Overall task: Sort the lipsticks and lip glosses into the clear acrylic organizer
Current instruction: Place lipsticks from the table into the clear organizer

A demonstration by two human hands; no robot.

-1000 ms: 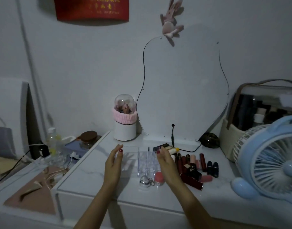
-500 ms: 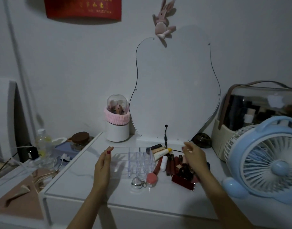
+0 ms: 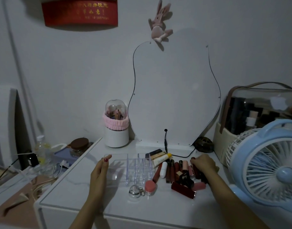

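The clear acrylic organizer [image 3: 135, 169] stands on the white table, its grid of slots holding nothing. My left hand [image 3: 99, 171] rests against its left side, fingers extended. To the organizer's right lies a pile of lipsticks and lip glosses [image 3: 176, 171]: dark red tubes, a white one [image 3: 163, 167], a cream tube [image 3: 160, 160] and a long red case [image 3: 183, 190]. My right hand [image 3: 204, 165] lies palm down on the right end of the pile, fingers curled over dark tubes; whether it grips one is hidden.
A pink round jar [image 3: 150, 187] and a silver keychain [image 3: 135, 191] sit in front of the organizer. A blue fan [image 3: 267, 169] stands at right, a mirror [image 3: 173, 96] and a white brush holder [image 3: 116, 128] behind. The table's left edge drops to a cluttered lower shelf.
My right hand moved from beside the organizer rightward over the pile to its far right end. My left hand stayed at the organizer's left side.
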